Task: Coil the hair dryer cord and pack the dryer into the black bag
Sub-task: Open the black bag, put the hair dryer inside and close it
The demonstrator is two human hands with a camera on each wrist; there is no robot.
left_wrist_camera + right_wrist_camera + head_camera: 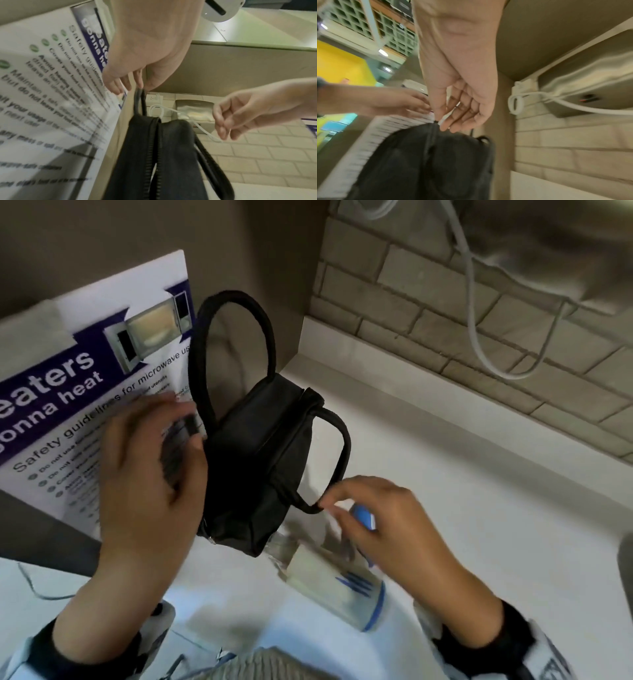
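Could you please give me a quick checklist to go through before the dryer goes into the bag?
1. Black bag standing on the counter: ok.
2. Bag steadied: ok. The left hand pinches one handle, and the right hand appears to pinch the base of the other.
3. Bag mouth open wide enough: cannot tell. The zipper looks mostly closed in the left wrist view.
4. Hair dryer in reach: ok. It lies on the counter beside the bag, under the right hand.
5. Dryer cord coiled: cannot tell, as it is not visible.
6. White wall cable clear of the bag: ok. It hangs against the tiles, apart from the bag.
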